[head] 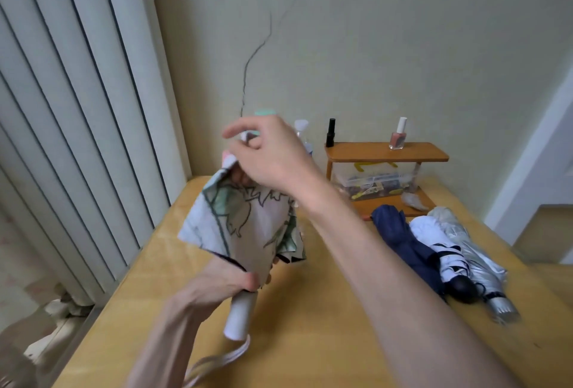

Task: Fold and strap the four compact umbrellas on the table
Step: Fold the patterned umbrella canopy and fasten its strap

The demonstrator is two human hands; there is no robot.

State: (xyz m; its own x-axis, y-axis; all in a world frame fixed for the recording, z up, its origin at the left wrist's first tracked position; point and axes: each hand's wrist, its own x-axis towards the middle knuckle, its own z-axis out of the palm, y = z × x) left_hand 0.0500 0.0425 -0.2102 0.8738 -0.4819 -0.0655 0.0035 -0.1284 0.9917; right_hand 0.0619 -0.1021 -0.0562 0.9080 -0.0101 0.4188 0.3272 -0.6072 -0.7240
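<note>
1. A pale wooden table (310,341) stands in a corner, with a cracked cream wall (403,46) behind it and vertical blinds (77,108) to the left.
2. A person holds a leaf-patterned umbrella (245,226) tilted above the table's left side, its canopy loose and unstrapped.
3. The left hand (217,285) is wrapped tightly around the umbrella where fabric meets the white handle (239,316).
4. The right hand (266,155) is at the top of the canopy beside the mint tip (265,112), fingers curled. Motion blur hides whether it grips anything.
5. A navy umbrella (403,242), a white umbrella (428,229) and a silver umbrella (471,242) lie side by side, touching, at the right.
6. Behind them a small wooden shelf (387,152) carries a pink nail polish bottle (398,136).
</note>
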